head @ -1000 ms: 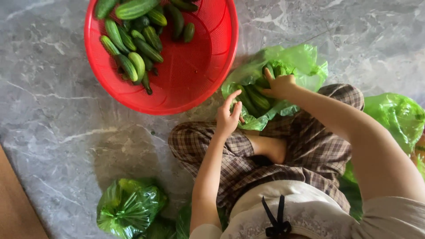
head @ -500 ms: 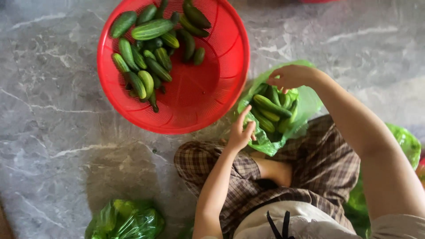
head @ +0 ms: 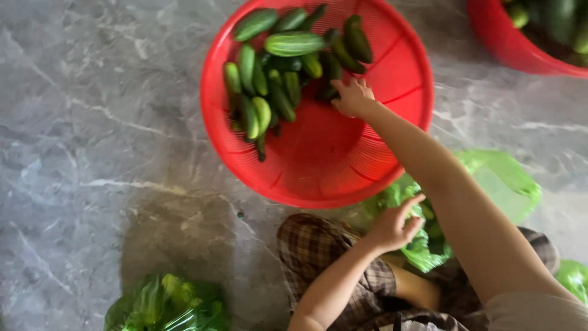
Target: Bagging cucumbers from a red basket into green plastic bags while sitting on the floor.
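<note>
Right hand [head: 352,98] was down at green bag [head: 429,245] half a second back, now up in red basket [head: 318,159], top centre of frame, fingers curled at cucumber pile [head: 282,73] (can't tell if gripping). Looks like transfer underway. Left hand [head: 395,227] pinches bag rim, lower right. Cucumbers mostly lie long axis up-down, few crosswise.

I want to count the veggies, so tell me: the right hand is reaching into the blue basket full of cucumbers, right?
Not quite. The basket is red, not blue, as the head view shows. The rest holds: the right hand is reaching into it, at the pile of green cucumbers. The left hand is down at the green plastic bag near the lap.
</note>
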